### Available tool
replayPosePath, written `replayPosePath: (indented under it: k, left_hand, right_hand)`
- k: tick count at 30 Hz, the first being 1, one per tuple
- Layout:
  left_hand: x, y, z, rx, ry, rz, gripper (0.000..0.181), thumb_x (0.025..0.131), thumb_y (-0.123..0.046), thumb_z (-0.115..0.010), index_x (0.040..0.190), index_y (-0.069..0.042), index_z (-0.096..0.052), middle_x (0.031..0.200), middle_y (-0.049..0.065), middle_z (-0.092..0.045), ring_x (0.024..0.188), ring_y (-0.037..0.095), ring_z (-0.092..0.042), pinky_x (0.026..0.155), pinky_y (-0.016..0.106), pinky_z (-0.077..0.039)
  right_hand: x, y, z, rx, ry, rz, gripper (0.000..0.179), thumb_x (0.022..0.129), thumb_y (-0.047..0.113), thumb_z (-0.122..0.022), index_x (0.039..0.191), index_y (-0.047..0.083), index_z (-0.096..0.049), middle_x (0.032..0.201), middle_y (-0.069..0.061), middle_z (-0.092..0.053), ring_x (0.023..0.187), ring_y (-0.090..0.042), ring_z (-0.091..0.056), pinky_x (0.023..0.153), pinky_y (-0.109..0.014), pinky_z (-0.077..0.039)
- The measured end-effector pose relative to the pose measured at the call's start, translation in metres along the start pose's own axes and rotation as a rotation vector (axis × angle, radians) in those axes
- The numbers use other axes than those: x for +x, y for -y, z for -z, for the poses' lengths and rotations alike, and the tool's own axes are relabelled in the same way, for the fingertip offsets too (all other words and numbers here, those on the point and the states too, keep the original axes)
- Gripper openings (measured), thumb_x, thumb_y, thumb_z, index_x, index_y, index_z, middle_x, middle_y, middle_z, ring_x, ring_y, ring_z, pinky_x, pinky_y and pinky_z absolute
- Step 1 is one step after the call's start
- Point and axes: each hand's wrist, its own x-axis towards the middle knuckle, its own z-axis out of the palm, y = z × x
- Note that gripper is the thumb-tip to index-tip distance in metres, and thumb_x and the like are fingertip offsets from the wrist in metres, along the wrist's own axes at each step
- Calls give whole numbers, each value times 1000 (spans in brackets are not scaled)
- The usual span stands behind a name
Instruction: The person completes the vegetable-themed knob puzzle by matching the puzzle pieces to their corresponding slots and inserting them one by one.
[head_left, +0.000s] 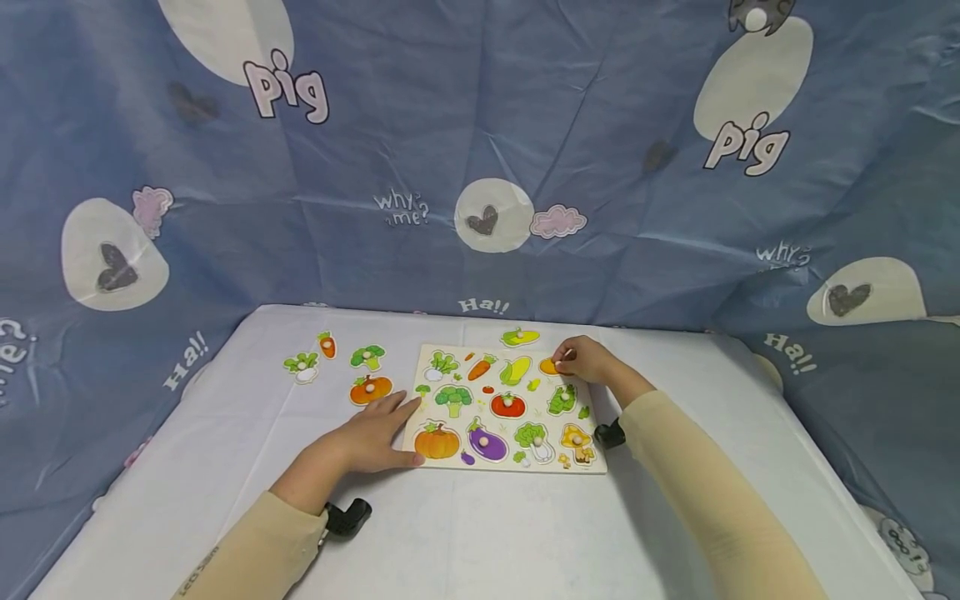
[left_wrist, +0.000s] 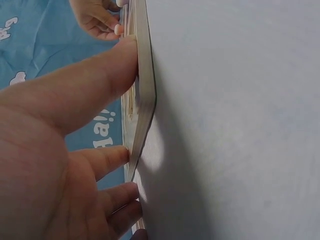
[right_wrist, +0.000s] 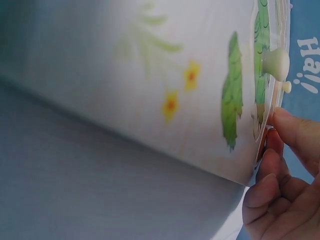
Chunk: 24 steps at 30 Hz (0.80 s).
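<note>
A wooden vegetable puzzle board (head_left: pixel 472 461) lies on the white table. My left hand (head_left: pixel 375 437) rests along its left edge with fingers spread; in the left wrist view the thumb (left_wrist: pixel 100 75) touches the board's edge. At the top right corner, my right hand (head_left: pixel 588 360) pinches an orange puzzle piece (head_left: pixel 550 367), largely covered by the fingers. Knobbed tomato (head_left: pixel 508 406), eggplant (head_left: pixel 489 446), bok choy (head_left: pixel 534 442), mushroom (head_left: pixel 576 442) and leafy green (head_left: pixel 562 400) pieces sit in the board. In the right wrist view, the right hand's fingers (right_wrist: pixel 272 192) are curled at the board's edge.
Loose pieces lie left of the board: pumpkin (head_left: pixel 370 389), broccoli (head_left: pixel 367 357), carrot (head_left: pixel 327 345) and a leafy white vegetable (head_left: pixel 302 367). A corn piece (head_left: pixel 519 337) lies behind the board. A blue printed cloth (head_left: pixel 420 267) hangs at the back and sides.
</note>
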Motion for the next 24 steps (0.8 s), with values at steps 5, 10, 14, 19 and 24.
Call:
replayPosePath:
  k: [5, 10, 14, 19, 24]
  left_hand:
    - [0, -2, 1, -4, 1, 4, 95, 83, -54, -75, 157, -12, -35, 163, 20, -22, 148, 44, -20, 115, 64, -22]
    - [1, -2, 1, 0, -5, 2, 95, 82, -54, -76, 156, -11, -36, 163, 21, -23, 148, 44, -20, 115, 64, -23]
    - [1, -2, 0, 0, 0, 10, 95, 82, -55, -76, 156, -11, -36, 162, 21, -23, 148, 44, -21, 114, 64, -24]
    - [1, -1, -1, 4, 0, 17, 95, 81, -55, -76, 156, -12, -35, 163, 20, -23, 148, 43, -20, 115, 64, -24]
    - [2, 0, 0, 1, 1, 9, 95, 82, -55, -76, 157, -12, -35, 163, 20, -22, 148, 44, -20, 115, 64, -23]
  right_hand:
    - [0, 1, 3, -15, 3, -3, 11, 98, 15, -65, 104, 6, -68, 101, -7, -68, 88, -20, -57, 81, -35, -47]
    - [-2, 2, 8, -33, -6, 10, 12, 98, 15, -66, 104, 5, -68, 100, -8, -68, 87, -20, -59, 77, -33, -49]
    - [-4, 4, 13, -32, -25, 20, 13, 98, 14, -65, 106, 5, -68, 95, -10, -67, 82, -20, -59, 71, -32, -49]
    - [-4, 11, 21, -29, -25, 49, 19, 98, 11, -64, 114, 1, -67, 100, -12, -64, 84, -22, -58, 72, -33, -50]
    - [-1, 20, 24, -9, -39, 60, 21, 99, 11, -63, 116, 0, -67, 102, -12, -63, 86, -23, -58, 72, -32, -50]
